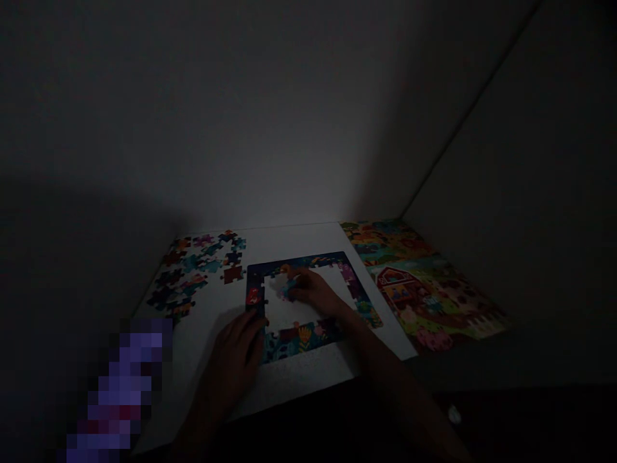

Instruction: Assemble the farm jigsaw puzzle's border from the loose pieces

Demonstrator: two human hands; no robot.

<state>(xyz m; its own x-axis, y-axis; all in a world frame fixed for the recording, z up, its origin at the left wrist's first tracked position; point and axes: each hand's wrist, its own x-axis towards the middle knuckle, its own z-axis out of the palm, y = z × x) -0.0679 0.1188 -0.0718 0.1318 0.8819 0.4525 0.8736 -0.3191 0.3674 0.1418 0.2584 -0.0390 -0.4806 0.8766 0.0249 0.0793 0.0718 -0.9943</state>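
While the right hand (314, 290) is pinching a puzzle piece (288, 290), the left hand (234, 357) is resting half-curled on the puzzle border (294, 262).

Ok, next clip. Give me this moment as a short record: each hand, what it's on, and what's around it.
left hand: spread, against the lower left of a part-built jigsaw border
right hand: fingers on a multicoloured puzzle piece, inside the border
left of border: loose jigsaw pieces
right of border: printed farm picture with a red barn
surface: white surface
lighting: very dim
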